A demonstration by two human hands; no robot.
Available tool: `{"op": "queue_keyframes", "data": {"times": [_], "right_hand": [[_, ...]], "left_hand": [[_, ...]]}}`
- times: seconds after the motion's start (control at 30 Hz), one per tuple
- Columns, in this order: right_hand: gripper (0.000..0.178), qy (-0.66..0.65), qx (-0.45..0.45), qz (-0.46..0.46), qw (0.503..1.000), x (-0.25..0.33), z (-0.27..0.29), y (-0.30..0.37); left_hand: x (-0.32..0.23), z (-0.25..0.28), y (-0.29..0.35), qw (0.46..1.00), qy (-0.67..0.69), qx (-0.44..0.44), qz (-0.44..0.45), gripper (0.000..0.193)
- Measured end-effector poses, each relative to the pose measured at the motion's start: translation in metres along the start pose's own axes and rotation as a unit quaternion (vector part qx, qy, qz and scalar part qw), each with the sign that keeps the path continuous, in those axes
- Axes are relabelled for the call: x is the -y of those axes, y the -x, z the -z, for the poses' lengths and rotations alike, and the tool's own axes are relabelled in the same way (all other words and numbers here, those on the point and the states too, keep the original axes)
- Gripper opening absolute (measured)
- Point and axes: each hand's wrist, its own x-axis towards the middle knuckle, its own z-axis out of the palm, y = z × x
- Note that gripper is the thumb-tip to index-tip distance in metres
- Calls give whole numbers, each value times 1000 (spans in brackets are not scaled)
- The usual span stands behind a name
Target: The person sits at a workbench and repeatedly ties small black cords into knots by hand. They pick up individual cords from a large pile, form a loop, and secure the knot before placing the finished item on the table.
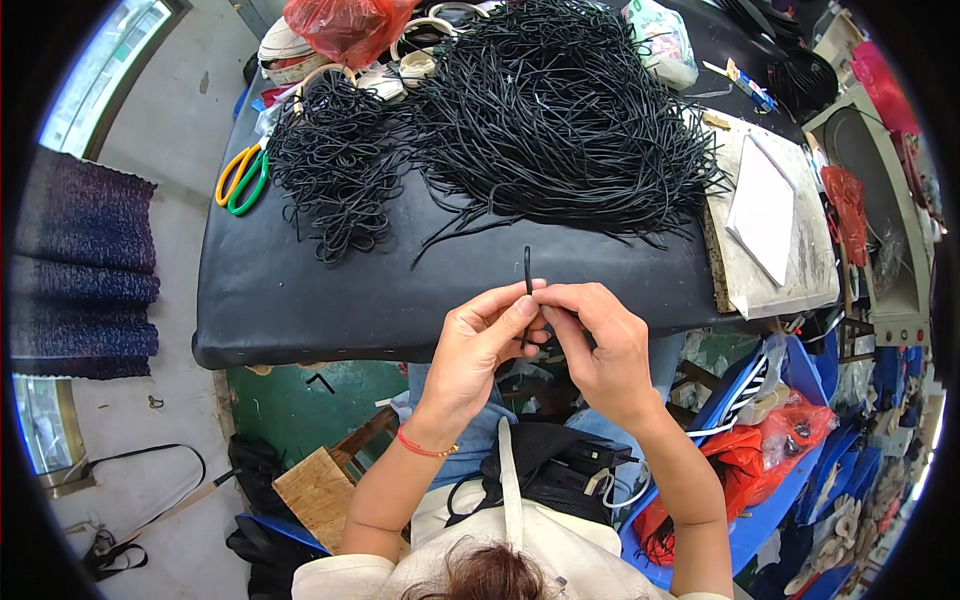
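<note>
Between my two hands, over the near edge of the black-covered table (290, 300), I hold a thin black cord (527, 262) upright, its looped tip standing above my fingers. My left hand (480, 335) pinches it between thumb and forefinger. Close against it, my right hand (598, 335) has thumb and forefinger pressed together at the same cord; the exact grip point is partly hidden. Beyond my hands lies a big heap of black cords (560, 130). A smaller pile of looped black cords (335, 160) is left of it.
Scissors with yellow and green handles (243, 180) lie at the table's left. A white board (765, 210) rests on a worn slab at right. A red plastic bag (350, 25) is at the back. Below right stands a blue bin (690, 545) with red bags; a wooden stool (318, 495) is lower left.
</note>
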Motion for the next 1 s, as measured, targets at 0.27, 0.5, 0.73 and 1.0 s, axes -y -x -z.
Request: {"op": "queue_keyframes", "data": {"times": [0.27, 0.5, 0.73, 1.0], "right_hand": [[18, 59, 12, -29, 998, -7, 14, 10], [21, 144, -17, 80, 986, -2, 12, 3], [23, 188, -17, 98, 977, 0, 10, 8], [20, 257, 48, 86, 961, 9, 37, 12]], "left_hand": [[-6, 5, -2, 982, 181, -9, -56, 14], [-3, 3, 1, 999, -2, 19, 34, 19], [-2, 1, 3, 996, -90, 25, 7, 18], [1, 0, 3, 958, -250, -72, -123, 17]]}}
